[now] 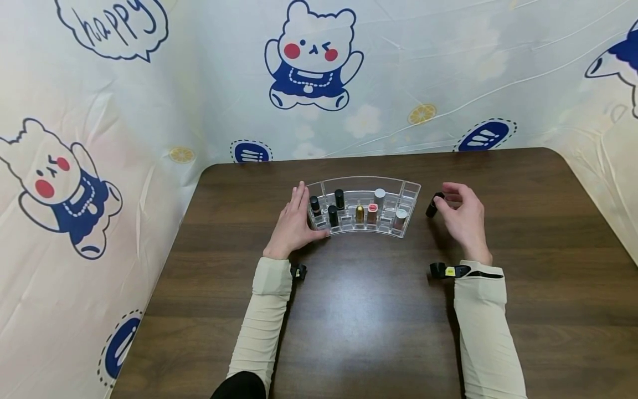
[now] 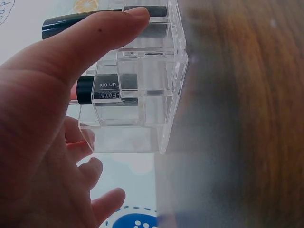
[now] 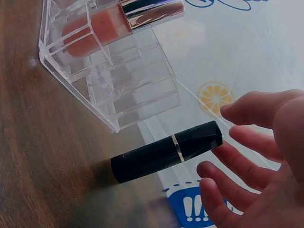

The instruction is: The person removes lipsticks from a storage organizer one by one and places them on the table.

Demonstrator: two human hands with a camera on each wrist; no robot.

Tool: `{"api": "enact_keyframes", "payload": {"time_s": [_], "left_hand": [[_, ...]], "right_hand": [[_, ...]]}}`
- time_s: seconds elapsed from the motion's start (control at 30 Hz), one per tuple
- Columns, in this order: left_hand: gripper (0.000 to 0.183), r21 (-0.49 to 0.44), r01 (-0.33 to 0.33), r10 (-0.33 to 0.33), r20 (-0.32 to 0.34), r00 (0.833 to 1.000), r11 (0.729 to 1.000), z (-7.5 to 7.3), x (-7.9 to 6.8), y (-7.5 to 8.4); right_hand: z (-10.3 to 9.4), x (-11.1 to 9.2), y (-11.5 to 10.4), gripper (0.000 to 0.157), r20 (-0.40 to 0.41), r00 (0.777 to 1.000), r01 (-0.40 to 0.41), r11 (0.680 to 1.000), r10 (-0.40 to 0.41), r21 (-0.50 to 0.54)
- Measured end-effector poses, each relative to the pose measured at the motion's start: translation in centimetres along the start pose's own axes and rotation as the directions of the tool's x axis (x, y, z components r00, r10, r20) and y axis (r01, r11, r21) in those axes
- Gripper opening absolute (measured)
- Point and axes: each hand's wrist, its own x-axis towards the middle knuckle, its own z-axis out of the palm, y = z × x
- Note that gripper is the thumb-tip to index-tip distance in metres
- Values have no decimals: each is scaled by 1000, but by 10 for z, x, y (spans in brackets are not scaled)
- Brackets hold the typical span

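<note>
A clear acrylic lipstick organizer [image 1: 364, 233] stands on the table with several tubes in it, among them black ones [image 1: 333, 216], a gold one [image 1: 359, 214] and silver-topped ones [image 1: 400, 219]. My left hand [image 1: 294, 224] rests along its left end, thumb lying across the front corner and fingers extended beside it. Right of the organizer is a black lipstick tube [image 3: 166, 152] with a thin silver band, its base at the tabletop. Around its upper end my right hand [image 1: 463, 213] has spread fingers, the thumb apart from the tube in the right wrist view.
The brown wooden table [image 1: 369, 332] has its far edge behind the organizer. A pale printed cloth [image 1: 214, 72] with cartoon bears hangs behind and to the left of it. Wrist straps with small black cameras [image 1: 438, 270] sit at the sleeve cuffs.
</note>
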Motion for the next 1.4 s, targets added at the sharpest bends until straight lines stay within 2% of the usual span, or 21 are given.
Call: {"api": "enact_keyframes", "payload": {"time_s": [0.13, 0.27, 0.5, 0.67, 0.8, 1.0, 1.17, 1.4], "left_hand": [[119, 4, -6, 6, -10, 1000, 1000, 1, 0, -1], [119, -1, -6, 6, -13, 1000, 1000, 2, 0, -1], [119, -1, -5, 5, -3, 1000, 1000, 2, 0, 3], [119, -14, -4, 4, 2, 1000, 1000, 1, 1, 4], [119, -16, -4, 4, -4, 1000, 1000, 0, 0, 2], [119, -19, 5, -5, 7, 1000, 1000, 0, -3, 0], [120, -4, 13, -13, 25, 1000, 1000, 0, -5, -2], [119, -18, -4, 4, 10, 1000, 1000, 1, 0, -1]], "right_hand": [[0, -1, 0, 39, -12, 1000, 2, 1000, -2, -2], [-5, -3, -4, 37, -76, 997, 13, 1000, -13, 5], [-22, -13, -19, 33, -203, 978, 64, 997, -55, 36], [-37, -22, -31, 32, -229, 969, 106, 994, -94, 41], [-39, -28, -35, 32, -184, 977, 123, 988, -104, 95], [-24, -32, -36, 34, -54, 985, 170, 967, -163, 187], [-9, -36, -36, 34, 78, 974, 205, 972, -215, 117], [10, -34, -33, 38, 231, 949, 215, 976, -214, 22]]}}
